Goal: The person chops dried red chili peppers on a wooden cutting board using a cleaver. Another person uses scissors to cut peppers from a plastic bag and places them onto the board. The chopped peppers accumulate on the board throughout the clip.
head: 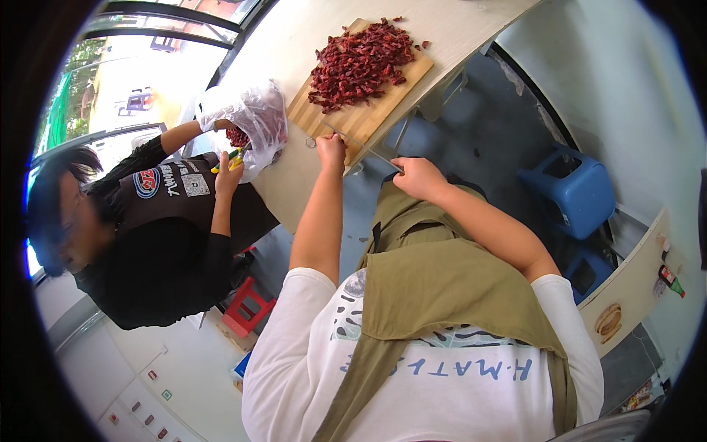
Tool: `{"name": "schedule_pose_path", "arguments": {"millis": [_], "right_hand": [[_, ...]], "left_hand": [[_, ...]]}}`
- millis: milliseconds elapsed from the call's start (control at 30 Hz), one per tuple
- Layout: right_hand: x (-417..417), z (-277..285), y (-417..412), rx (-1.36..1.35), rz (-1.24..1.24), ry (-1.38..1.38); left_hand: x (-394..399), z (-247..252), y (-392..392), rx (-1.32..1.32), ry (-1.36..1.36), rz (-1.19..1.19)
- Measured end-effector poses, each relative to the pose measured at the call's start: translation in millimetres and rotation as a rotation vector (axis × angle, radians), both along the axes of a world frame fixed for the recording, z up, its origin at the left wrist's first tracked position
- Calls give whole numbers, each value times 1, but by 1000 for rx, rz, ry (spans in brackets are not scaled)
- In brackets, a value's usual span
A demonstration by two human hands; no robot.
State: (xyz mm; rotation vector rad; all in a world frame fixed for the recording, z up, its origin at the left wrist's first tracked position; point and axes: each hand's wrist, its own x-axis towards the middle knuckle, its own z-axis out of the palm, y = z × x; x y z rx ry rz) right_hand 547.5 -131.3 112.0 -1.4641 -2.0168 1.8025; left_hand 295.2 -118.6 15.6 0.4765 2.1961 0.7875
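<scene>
My left hand [332,150] is closed at the near edge of a wooden cutting board [375,122]. A small metal ring [310,142] shows beside its fingers; the rest of that piece is hidden in the fist. My right hand [420,178], just off the table edge, grips one end of a thin, long metal tool [381,158]. The tool slants towards the board and passes close to my left fingertips; I cannot tell whether they touch it. A heap of chopped dried red chillies [359,69] covers the far part of the board.
On the left a person in a black apron [165,182] holds yellow-and-green scissors [235,159] by a clear plastic bag [265,121] of dried red pieces. The pale table [447,25] bears the board. Blue stools [580,190] stand right; a red stool [248,308] stands behind left.
</scene>
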Motion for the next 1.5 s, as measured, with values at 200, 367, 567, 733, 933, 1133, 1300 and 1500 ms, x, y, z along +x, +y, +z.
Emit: {"name": "schedule_pose_path", "arguments": {"millis": [200,367,567,733,933,1133,1300,1500], "right_hand": [[-19,-13,-7,86,26,-74],[-31,0,-4,66,99,-179],[-42,7,2,86,165,-263],[-66,3,11,46,212,-278],[-78,0,26,35,192,-309],[-14,-8,14,68,132,-263],[57,7,-27,0,-150,-214],[169,-34,-130,-79,-710,-379]], "left_hand": [[6,6,-2,287,-354,383],[-17,-43,-14,395,-359,410],[-1,-2,-6,306,-360,320],[-8,-10,-13,262,-102,-5],[-25,-25,-7,186,-59,-69],[-56,-43,0,157,-147,-20],[-55,-12,18,164,-96,-156],[-7,55,43,341,655,-603]]}}
